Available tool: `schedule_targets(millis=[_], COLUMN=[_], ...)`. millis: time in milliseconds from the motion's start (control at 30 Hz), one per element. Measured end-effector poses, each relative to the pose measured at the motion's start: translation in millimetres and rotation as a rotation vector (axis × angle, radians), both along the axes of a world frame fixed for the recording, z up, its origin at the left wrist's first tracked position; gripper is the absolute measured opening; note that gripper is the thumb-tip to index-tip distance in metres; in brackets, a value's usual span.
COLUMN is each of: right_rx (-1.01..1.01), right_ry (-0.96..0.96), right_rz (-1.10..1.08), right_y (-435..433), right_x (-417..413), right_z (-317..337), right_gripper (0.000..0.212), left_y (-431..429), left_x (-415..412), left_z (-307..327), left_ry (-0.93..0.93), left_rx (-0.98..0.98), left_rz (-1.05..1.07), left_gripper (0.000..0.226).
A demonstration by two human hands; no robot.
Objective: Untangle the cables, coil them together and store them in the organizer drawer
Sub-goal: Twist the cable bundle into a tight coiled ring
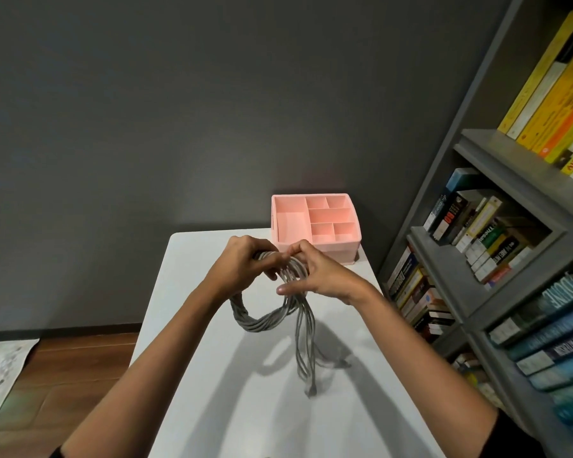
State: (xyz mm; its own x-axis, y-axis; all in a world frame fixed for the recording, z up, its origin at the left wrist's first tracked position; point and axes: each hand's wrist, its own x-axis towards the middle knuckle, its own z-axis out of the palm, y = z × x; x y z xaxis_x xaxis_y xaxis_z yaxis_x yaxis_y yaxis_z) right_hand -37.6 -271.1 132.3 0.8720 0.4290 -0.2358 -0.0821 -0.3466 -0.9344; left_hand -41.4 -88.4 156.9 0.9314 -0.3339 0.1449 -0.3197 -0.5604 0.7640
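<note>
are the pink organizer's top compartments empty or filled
Empty: every compartment of the pink organizer shows a bare pink floor; the grey cables are outside it.

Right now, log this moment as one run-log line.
stage: coiling | left hand: grips cable coil | right hand: pinches strands at top | loose ends: hanging to table | pink organizer: compartments empty

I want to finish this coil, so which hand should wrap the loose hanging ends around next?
Probably the right hand. The left hand is clamped around the top of the gray cable coil, holding the loop, while the right hand's fingers sit just above the loose ends hanging to the table.
</note>
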Motion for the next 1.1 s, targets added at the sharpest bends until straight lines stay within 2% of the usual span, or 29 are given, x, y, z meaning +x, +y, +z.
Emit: schedule_targets(millis=[133, 200, 300, 367, 433, 533, 633, 733, 900, 1033, 1100], right_rx=[-0.309, -0.278, -0.128, -0.143, -0.199, -0.281, -0.409, -0.474, -0.310, -0.045, 0.088], right_ry=[-0.284, -0.324, -0.244, -0.160, -0.156, -0.298, -0.550, -0.692, -0.420, -0.200, -0.086], right_rz=[-0.111, -0.220, -0.423, -0.443, -0.438, -0.481, -0.496, -0.538, -0.497, -0.369, -0.378], right_y=[11, 19, 26, 25, 24, 28, 33, 33, 29, 28, 28], right_x=[-12, -20, -25, -24, -25, -30, -38, -40, -35, -32, -29], right_z=[-17, -31, -42, -39, -35, -29, -23, -18, -8, -1, -2], right_gripper=[0.089, 0.092, 0.071, 0.062, 0.054, 0.041, 0.035, 0.037, 0.043, 0.057, 0.052], left_y=[3, 4, 6, 7, 7, 6, 4, 3, 1, 5, 7], left_x=[5, 7, 10, 12, 14, 17, 18, 18, 13, 12, 11], left_z=[3, 5, 4, 1, -2, -7, -8, -6, -1, 3, 6], left_ry=[-0.010, -0.019, -0.019, -0.011, -0.007, -0.017, -0.024, -0.053, -0.123, -0.166, -0.161], left_rx=[-0.003, 0.004, -0.018, -0.026, -0.027, -0.032, -0.048, -0.076, -0.099, -0.080, -0.075], left_rz=[0.071, 0.089, 0.110, 0.127, 0.153, 0.205, 0.254, 0.287, 0.257, 0.222, 0.178], left_gripper=[0.024, 0.025, 0.026, 0.026, 0.027, 0.028, 0.028, 0.029, 0.022, 0.023, 0.023])
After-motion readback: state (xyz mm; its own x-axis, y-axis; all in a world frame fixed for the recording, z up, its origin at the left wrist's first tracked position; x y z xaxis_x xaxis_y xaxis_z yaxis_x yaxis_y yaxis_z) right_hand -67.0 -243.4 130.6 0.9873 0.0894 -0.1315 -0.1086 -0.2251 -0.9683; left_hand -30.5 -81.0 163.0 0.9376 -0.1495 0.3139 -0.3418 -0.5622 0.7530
